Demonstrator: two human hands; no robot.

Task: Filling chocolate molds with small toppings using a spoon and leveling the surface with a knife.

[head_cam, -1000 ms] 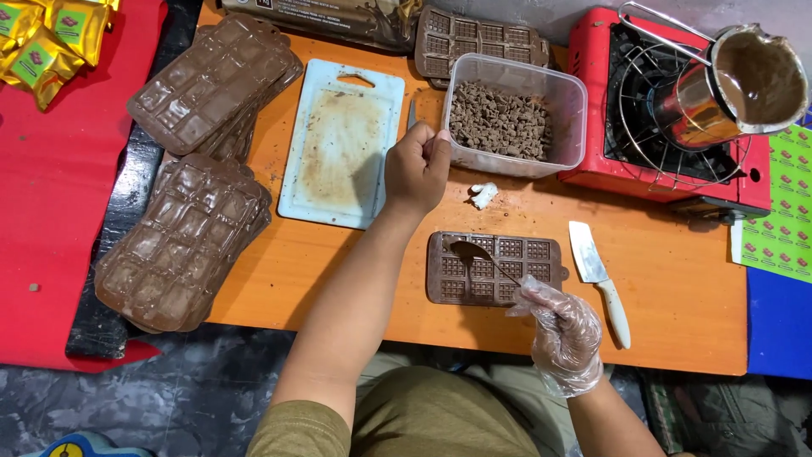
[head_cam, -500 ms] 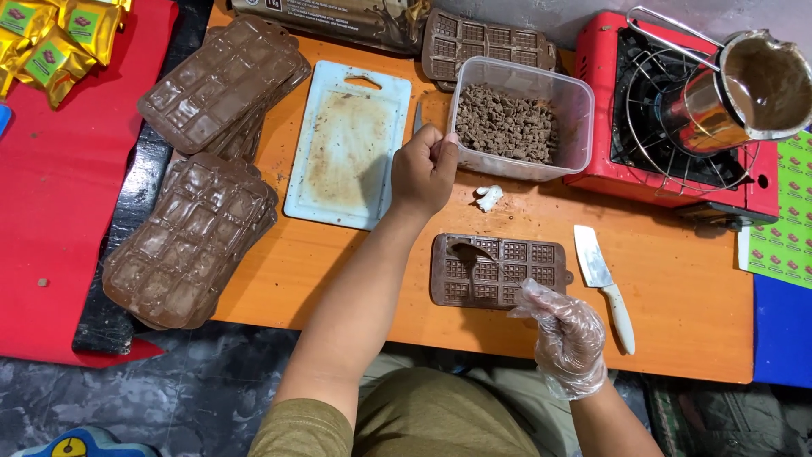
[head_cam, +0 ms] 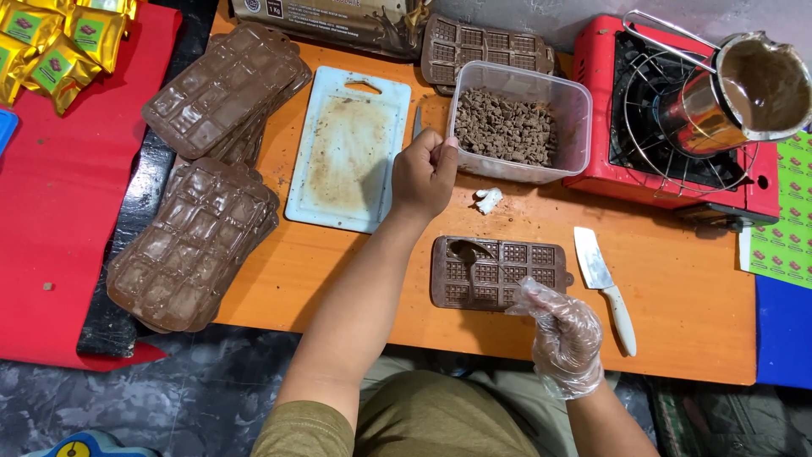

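The clear tub of chocolate chunks (head_cam: pixel 518 127) is gripped at its near rim by the bare left hand (head_cam: pixel 423 173). At five o'clock, the brown chocolate mould (head_cam: pixel 497 272) is pinched at its edge by the gloved right hand (head_cam: pixel 565 332).

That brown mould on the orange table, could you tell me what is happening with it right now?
A person steadies the brown mould with the gloved right hand at its near edge. One corner cavity holds chocolate. The bare left hand grips the rim of the clear tub of chocolate pieces. A knife lies right of the mould.
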